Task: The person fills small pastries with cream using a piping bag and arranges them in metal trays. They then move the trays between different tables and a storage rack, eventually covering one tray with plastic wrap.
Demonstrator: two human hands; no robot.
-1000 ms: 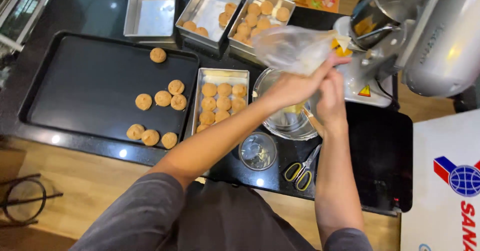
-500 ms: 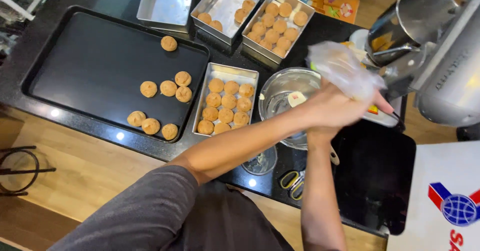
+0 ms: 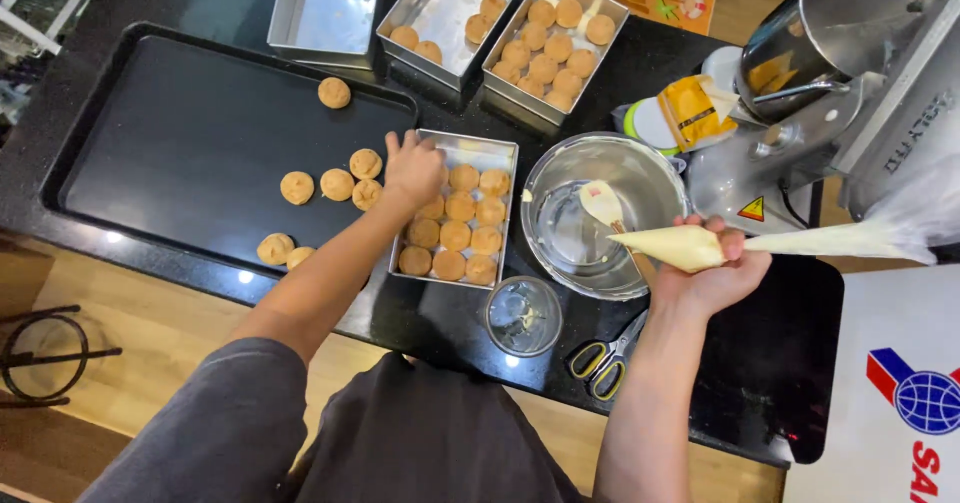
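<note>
Counter (image 3: 450, 313) — left hand (image 3: 412, 168) on puffs (image 3: 455, 235); right hand (image 3: 712, 275) gripping piping bag (image 3: 672, 247).

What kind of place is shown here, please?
Probably a small bakery or pastry kitchen. A black baking tray and metal pans hold small round pastries, the right hand holds a filled piping bag, and a stand mixer stands nearby.

A steel bowl (image 3: 600, 213) sits right of the puff tin (image 3: 462, 210), the black tray (image 3: 180, 143) left of it.
</note>
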